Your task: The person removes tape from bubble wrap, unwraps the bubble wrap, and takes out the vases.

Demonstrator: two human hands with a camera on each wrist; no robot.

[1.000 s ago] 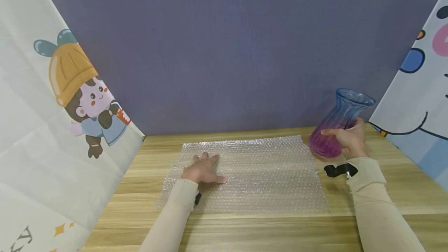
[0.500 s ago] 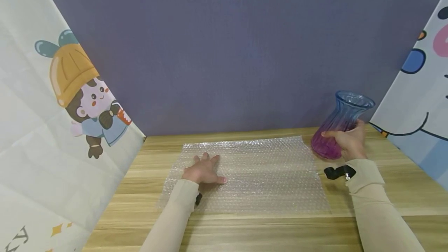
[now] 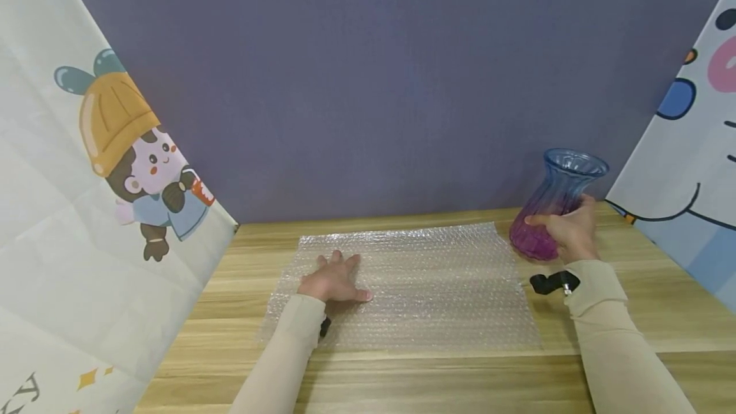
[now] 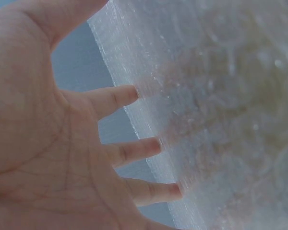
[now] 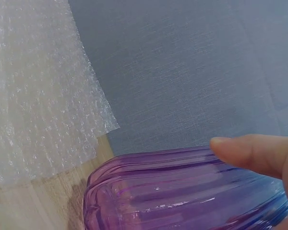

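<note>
A ribbed glass vase [image 3: 540,222], blue at the rim and purple at the base, leans slightly to the right at the back right. My right hand [image 3: 572,232] grips it from the right, the thumb lying across its front; the other fingers are hidden behind the glass. Flat on the table lies a sheet of clear bubble wrap [image 3: 437,286]. Spread fingers of my left hand [image 3: 333,280] rest on its left part. In the left wrist view the palm and fingertips show against the bubble wrap [image 4: 230,120]. The right wrist view shows the vase's purple body [image 5: 168,191] beside the wrap.
The wooden table [image 3: 437,382] meets a dark grey-blue panel [image 3: 368,82] at the back. White printed sheets stand on both sides, the left sheet [image 3: 52,209] with a cartoon figure and the right sheet [image 3: 701,171] with a blue and pink pattern.
The right hand and the vase have shifted slightly to the left, the vase's rim now a little further left and lower. The left hand and the bubble wrap stay in place.
</note>
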